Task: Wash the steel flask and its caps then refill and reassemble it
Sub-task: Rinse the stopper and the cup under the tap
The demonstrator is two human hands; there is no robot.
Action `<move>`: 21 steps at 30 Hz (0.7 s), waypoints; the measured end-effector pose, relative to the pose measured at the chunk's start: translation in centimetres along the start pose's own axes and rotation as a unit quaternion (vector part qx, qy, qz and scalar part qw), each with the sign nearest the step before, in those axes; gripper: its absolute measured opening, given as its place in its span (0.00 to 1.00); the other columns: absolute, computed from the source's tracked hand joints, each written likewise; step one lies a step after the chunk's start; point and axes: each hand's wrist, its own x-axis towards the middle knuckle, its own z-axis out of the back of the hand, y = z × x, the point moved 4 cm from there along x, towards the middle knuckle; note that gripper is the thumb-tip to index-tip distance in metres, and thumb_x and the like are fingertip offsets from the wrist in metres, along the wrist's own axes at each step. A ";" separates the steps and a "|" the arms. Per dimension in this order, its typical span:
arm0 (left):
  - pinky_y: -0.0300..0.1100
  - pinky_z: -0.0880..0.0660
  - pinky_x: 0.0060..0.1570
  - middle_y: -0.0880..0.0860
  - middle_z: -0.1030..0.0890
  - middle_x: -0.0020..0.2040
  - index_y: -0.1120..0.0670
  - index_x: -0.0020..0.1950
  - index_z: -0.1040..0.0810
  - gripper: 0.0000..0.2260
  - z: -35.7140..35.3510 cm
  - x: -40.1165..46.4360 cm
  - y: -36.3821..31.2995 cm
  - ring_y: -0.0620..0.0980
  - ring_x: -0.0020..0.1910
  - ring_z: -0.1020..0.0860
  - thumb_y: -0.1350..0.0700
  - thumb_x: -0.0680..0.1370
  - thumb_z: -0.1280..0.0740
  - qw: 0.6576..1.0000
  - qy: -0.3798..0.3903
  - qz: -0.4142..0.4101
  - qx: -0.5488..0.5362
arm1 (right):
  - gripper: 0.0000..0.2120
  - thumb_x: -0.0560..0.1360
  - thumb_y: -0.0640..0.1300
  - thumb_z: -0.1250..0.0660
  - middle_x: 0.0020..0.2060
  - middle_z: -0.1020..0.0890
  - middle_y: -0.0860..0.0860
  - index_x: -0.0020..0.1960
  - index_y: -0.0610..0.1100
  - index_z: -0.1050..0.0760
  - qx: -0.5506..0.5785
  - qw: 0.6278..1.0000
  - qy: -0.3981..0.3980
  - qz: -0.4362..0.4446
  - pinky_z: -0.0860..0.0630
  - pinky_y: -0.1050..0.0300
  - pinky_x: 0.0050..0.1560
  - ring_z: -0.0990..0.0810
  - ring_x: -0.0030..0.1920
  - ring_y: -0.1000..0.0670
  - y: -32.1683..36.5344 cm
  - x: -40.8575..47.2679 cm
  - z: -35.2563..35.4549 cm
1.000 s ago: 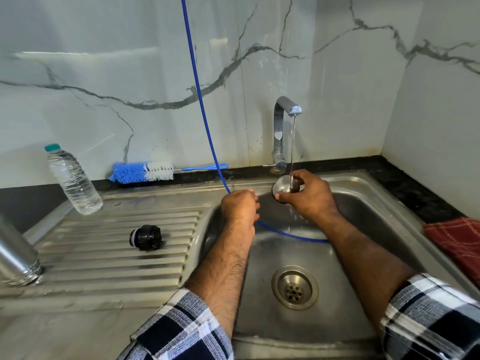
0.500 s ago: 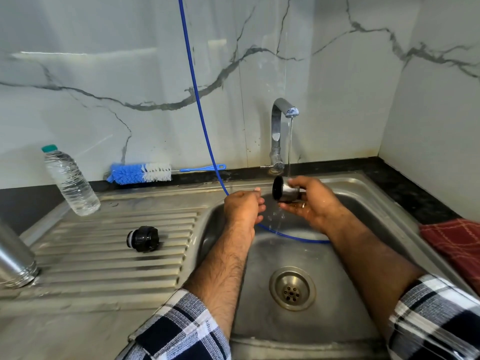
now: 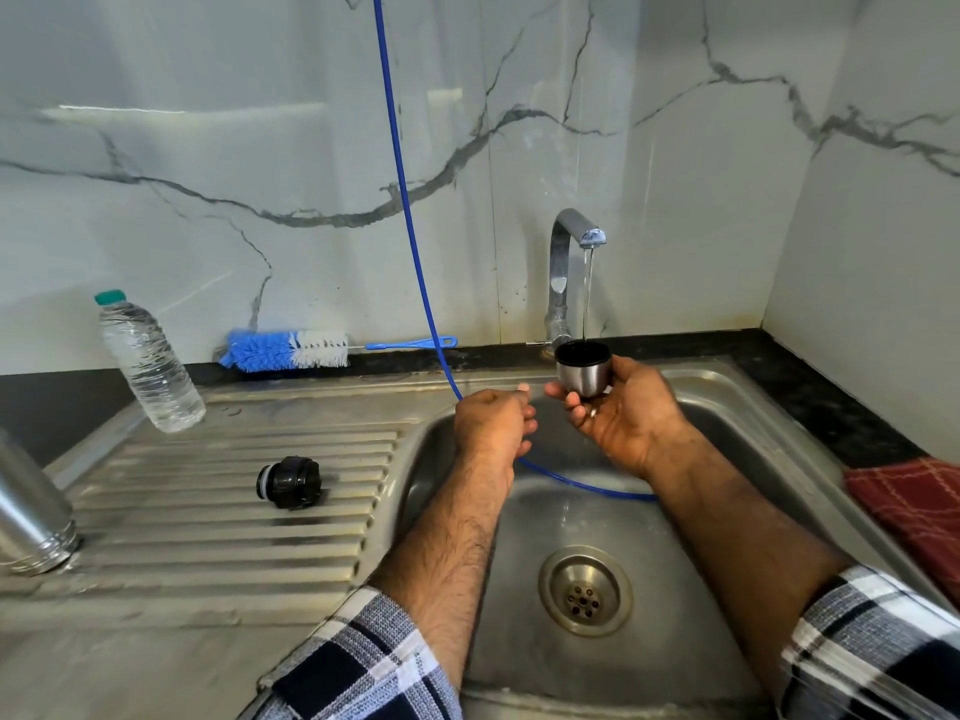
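Right hand (image 3: 626, 418) grips the steel cup cap (image 3: 583, 367) over the sink basin (image 3: 727, 407), fingers curled around its lower half, open mouth up. Tap (image 3: 566, 272) is running — the stream drops straight into the cap's dark interior.

Left hand (image 3: 491, 420) sits just beside the right, over the basin's left edge, fingers loosely curled, holding nothing. A blue hose (image 3: 402, 200) comes down from above, passes behind that hand and curves across the basin floor under the right wrist.

On the ribbed drainboard (image 3: 208, 511): the black inner stopper (image 3: 289, 482) lies on its side, well apart from both hands. Steel flask body (image 3: 28, 517) stands at the far left edge, only partly in frame.

Plastic water bottle (image 3: 148, 363) with a green cap stands at the back left of the drainboard; the wide-angle view makes it look tilted. Blue-and-white bottle brush (image 3: 291, 349) lies along the wall on the dark bench (image 3: 831, 407). Red checked cloth (image 3: 919, 506) at the right edge. Drain strainer (image 3: 585, 596) sits near the basin's front.
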 end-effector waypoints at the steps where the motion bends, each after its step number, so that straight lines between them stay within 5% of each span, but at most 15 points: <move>1: 0.45 0.19 0.41 0.53 0.13 0.43 0.54 0.48 0.18 0.06 0.0 0.0 0.0 0.51 0.42 0.14 0.53 0.82 0.27 1.000 0.001 0.000 -0.001 | 0.22 0.88 0.53 0.47 0.55 0.15 0.29 0.66 0.38 0.25 0.008 1.000 0.003 0.003 0.22 0.58 0.37 0.19 0.35 0.47 0.1 0.1 0.0; 6: 0.44 0.20 0.40 0.54 0.13 0.43 0.54 0.48 0.17 0.05 0.1 -0.2 -0.1 0.50 0.40 0.15 0.54 0.81 0.27 1.000 0.000 0.001 -0.006 | 0.24 0.86 0.58 0.39 0.57 0.15 0.31 0.65 0.37 0.24 0.023 0.999 0.024 0.042 0.16 0.54 0.43 0.15 0.44 0.44 0.2 0.1 -0.2; 11: 0.44 0.22 0.39 0.53 0.14 0.41 0.53 0.47 0.18 0.05 0.2 0.1 -0.2 0.51 0.39 0.16 0.56 0.82 0.28 1.000 -0.010 -0.002 -0.022 | 0.26 0.75 0.36 0.29 0.64 0.18 0.36 0.72 0.39 0.27 0.012 0.994 0.072 0.079 0.15 0.47 0.57 0.14 0.59 0.36 0.3 0.3 -0.4; 15: 0.41 0.25 0.34 0.54 0.16 0.39 0.54 0.44 0.18 0.06 0.1 1.0 0.2 0.52 0.37 0.19 0.57 0.81 0.28 0.999 -0.010 0.001 -0.033 | 0.23 0.72 0.24 0.27 0.54 0.14 0.44 0.62 0.41 0.20 -0.136 0.980 0.019 0.146 0.14 0.52 0.51 0.15 0.56 0.41 0.1 0.4 -0.4; 21: 0.43 0.24 0.35 0.54 0.15 0.39 0.55 0.43 0.19 0.07 0.2 1.3 0.4 0.51 0.37 0.19 0.57 0.81 0.27 0.999 -0.021 -0.004 -0.036 | 0.28 0.65 0.37 0.15 0.54 0.16 0.52 0.61 0.46 0.21 -0.371 0.900 -0.074 0.219 0.16 0.49 0.58 0.16 0.53 0.52 -0.1 0.5 0.5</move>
